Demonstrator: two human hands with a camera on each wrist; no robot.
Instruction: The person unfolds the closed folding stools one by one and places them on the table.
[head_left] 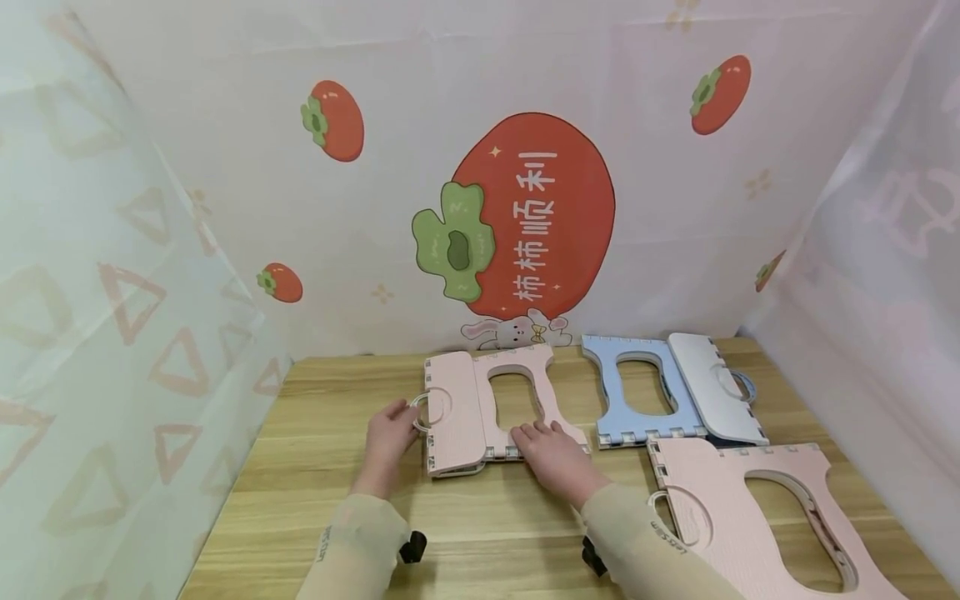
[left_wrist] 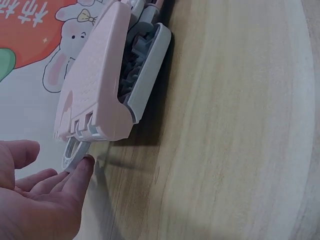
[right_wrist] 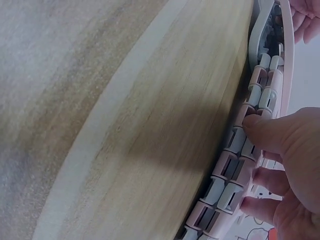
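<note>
Left grip [head_left: 390, 433] half-spread, touching handle [left_wrist: 78, 156] | right grip [head_left: 553, 461] pinching pink stool [head_left: 463, 408] | wall [head_left: 401, 142] reads 柿柿顺利

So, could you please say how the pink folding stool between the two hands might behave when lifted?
The pink folding stool would probably feel stiff, since it looks like moulded plastic. Its segmented hinges suggest it could flex or flap there. Lifted by its loop handle alone, it may swing, as that juts from one end.
</note>
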